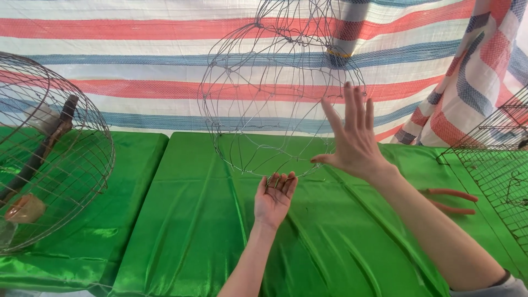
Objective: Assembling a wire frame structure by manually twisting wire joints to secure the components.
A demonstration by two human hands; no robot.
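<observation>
Both hands are spread open on a rounded wire frame point(280, 88) held above the green-covered table's point(192, 231) far edge — the left hand point(274, 198) cups its bottom rim to bear it, the right hand point(355, 137) lies flat against its side, steadying it. Red-handled pliers point(454, 201) lie toward the right edge, and a finished wire basket point(52, 159) sits at the left.

The table point(209, 242) is covered with shiny green cloth, in separate sheets with seams between them; on the left part rests a round wire cage point(52, 154), lying on its side; on the right part lie pliers with red handles point(454, 201), and beside them a flat wire grid point(495, 176).
</observation>
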